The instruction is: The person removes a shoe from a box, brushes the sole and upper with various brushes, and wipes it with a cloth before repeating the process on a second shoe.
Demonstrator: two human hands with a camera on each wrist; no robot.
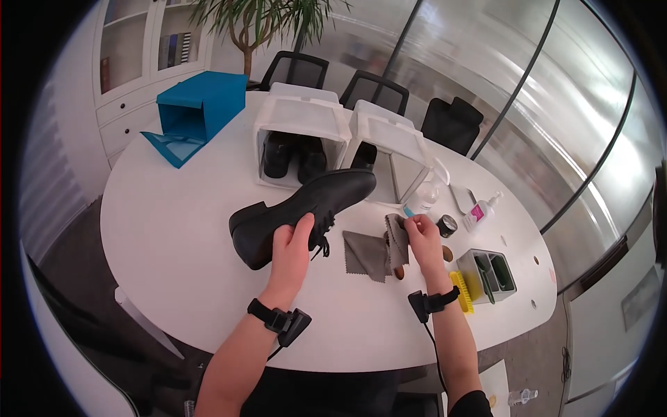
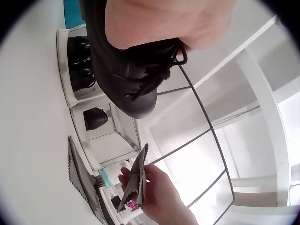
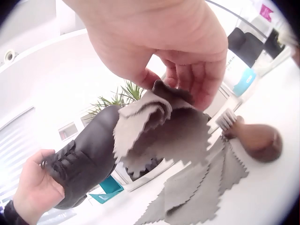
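Note:
A black lace-up shoe [image 1: 306, 201] is held up over the table, sole turned away and toe pointing right. My left hand [image 1: 290, 251] grips it around the middle by the laces. Between thumb and fingers, my right hand [image 1: 425, 243] pinches a grey cloth [image 3: 164, 126] with zigzag edges, which hangs folded. Below it, more grey cloth [image 3: 197, 187] of the same kind lies on the table. A brush [image 3: 258, 140] with a wooden handle and pale bristles lies beside that cloth.
Two white shoe boxes [image 1: 302, 121] with open fronts stand at the back, black shoes inside. A blue box [image 1: 222, 104] is at the far left. To the right are a spray bottle [image 1: 422, 198], a pump bottle [image 1: 479, 214], a round tin [image 1: 447, 224], a yellow brush [image 1: 460, 292] and a grey holder [image 1: 490, 274].

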